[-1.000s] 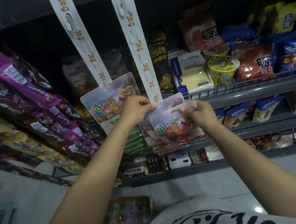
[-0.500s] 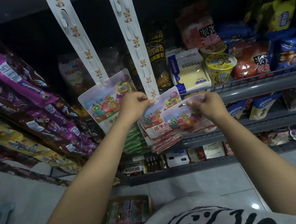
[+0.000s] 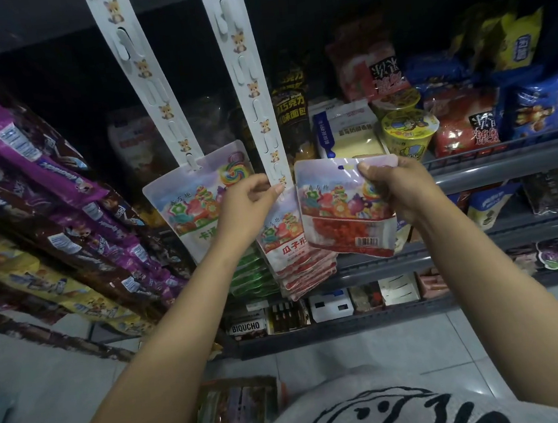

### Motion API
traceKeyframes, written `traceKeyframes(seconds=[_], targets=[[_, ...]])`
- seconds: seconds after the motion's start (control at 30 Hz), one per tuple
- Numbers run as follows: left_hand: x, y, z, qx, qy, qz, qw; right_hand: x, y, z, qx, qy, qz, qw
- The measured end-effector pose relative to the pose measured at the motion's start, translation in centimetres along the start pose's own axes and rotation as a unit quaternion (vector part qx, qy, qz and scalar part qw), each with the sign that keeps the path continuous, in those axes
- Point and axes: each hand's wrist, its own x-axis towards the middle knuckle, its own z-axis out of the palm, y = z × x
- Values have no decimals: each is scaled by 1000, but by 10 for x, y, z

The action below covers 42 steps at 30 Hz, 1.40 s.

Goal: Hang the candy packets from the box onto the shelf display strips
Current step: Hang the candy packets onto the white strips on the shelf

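Two white display strips with small fox pictures hang from the shelf top: the left strip (image 3: 151, 87) and the right strip (image 3: 250, 86). A candy packet (image 3: 190, 203) with a rainbow lollipop hangs on the left strip's lower hook. My left hand (image 3: 247, 206) pinches the bottom end of the right strip, above a stack of red candy packets (image 3: 288, 244) hanging there. My right hand (image 3: 397, 186) grips a loose red candy packet (image 3: 339, 211) by its top edge, just right of the strip end. The box (image 3: 236, 412) with more packets sits on the floor below.
Grey wire shelves (image 3: 493, 168) at right hold snack bags, a yellow cup noodle (image 3: 407, 132) and small boxes. A slanted rack (image 3: 39, 209) of purple and brown bags fills the left side. Pale floor tiles (image 3: 371, 346) lie under the shelves.
My right hand has lifted the loose packet and turned it upright, its hang hole now near the strip end. My left hand stays pinched on the right strip's bottom.
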Motion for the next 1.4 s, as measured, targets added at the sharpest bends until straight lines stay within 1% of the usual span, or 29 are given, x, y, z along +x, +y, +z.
traceKeyframes(seconds=[0.13, 0.23, 0.3, 0.37, 0.5, 0.6, 0.7, 0.77, 0.87, 1.03, 1.1, 1.17, 1.27, 1.37, 1.4], targets=[[-13, 4, 2, -49, 66, 12, 997, -10, -13, 5, 33, 45, 4, 998], [-22, 8, 4, -67, 131, 39, 988, -24, -22, 8, 23, 99, -53, 993], [-28, 11, 6, -73, 152, 49, 985, -37, -30, 10, 13, 118, -98, 988], [-33, 17, 9, -95, 124, 37, 987, -46, -34, 14, 22, 118, -129, 984], [-37, 25, 16, -148, 39, 14, 988, -59, -34, 27, 21, 107, -138, 984], [-38, 31, 21, -166, -31, 5, 986, -64, -25, 39, 35, 90, -134, 986], [-41, 34, 24, -180, -100, 6, 979, -64, -15, 49, 51, 55, -122, 990], [-43, 32, 23, -181, -122, 11, 976, -65, -12, 55, 68, 17, -110, 991], [-42, 27, 16, -201, -128, 4, 971, -65, -10, 62, 116, -51, -89, 988], [-38, 19, 4, -237, -140, -2, 961, -65, -5, 66, 99, -108, -79, 986], [-38, 15, 3, -236, -130, -1, 963, -66, -3, 67, 84, -125, -80, 985], [-37, 11, 2, -255, -111, -31, 960, -65, -2, 68, 75, -135, -77, 985], [-34, 6, -2, -278, -71, -85, 954, -64, -1, 66, 65, -131, -82, 986], [-30, 2, -8, -286, -43, -109, 951, -58, 0, 61, -69, -63, -149, 984], [-28, 2, -10, -290, -36, -116, 949, -55, 1, 59, -96, -42, -165, 981]])
